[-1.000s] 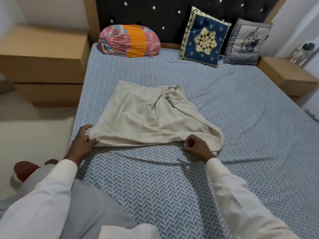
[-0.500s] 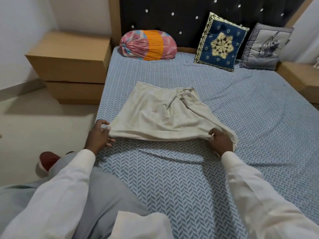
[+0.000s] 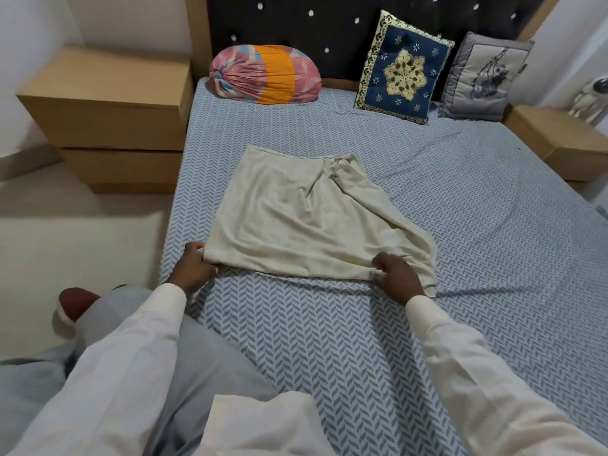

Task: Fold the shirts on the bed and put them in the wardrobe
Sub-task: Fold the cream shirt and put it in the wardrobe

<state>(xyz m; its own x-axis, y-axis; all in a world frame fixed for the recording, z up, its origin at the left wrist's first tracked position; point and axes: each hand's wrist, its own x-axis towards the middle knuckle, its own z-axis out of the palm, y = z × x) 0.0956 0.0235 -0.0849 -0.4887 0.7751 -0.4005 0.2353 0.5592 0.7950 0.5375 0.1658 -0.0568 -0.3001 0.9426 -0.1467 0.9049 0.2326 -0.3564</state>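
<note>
A cream shirt, partly folded, lies flat on the bed with its blue-and-white herringbone sheet. One sleeve is folded over along its right side. My left hand pinches the near left corner of the shirt. My right hand grips the near edge close to the right corner, where some fabric is bunched. The near edge is lifted slightly off the sheet. No wardrobe is in view.
Against the dark headboard lie a pink-and-orange bolster, a blue embroidered cushion and a grey cushion. Wooden bedside units stand on the left and right. My knee rests at the bed's left edge.
Both hands have taken hold of the shirt's near edge and shifted right and away along it. The view has moved slightly; the shirt stays in the same place.
</note>
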